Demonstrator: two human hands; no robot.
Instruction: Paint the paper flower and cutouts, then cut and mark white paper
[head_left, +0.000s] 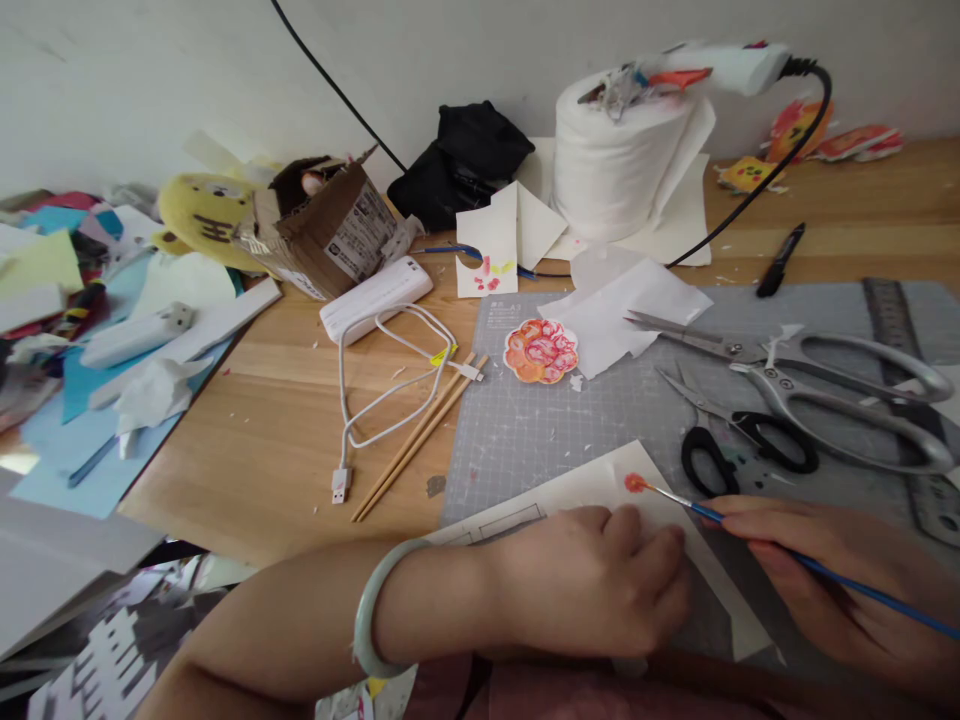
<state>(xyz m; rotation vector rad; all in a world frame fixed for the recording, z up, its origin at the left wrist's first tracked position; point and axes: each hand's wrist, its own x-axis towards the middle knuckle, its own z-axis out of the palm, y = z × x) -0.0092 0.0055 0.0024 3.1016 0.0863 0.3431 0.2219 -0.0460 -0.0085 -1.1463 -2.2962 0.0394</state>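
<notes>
My right hand is closed around a thin blue paintbrush. The brush tip touches a small orange-red painted spot on white paper. My left hand, a pale green bangle at its wrist, rests curled on the same paper; its fingertips are tucked under, and what they hold, if anything, is hidden. Printed lines show on the paper beside the left wrist. Beyond it, a flower-shaped cutout painted orange and pink lies on the grey cutting mat.
Two pairs of scissors and a black pen lie right. A tissue roll stands behind. Left are a power bank, white cable, wooden chopsticks, cardboard box and paper scraps.
</notes>
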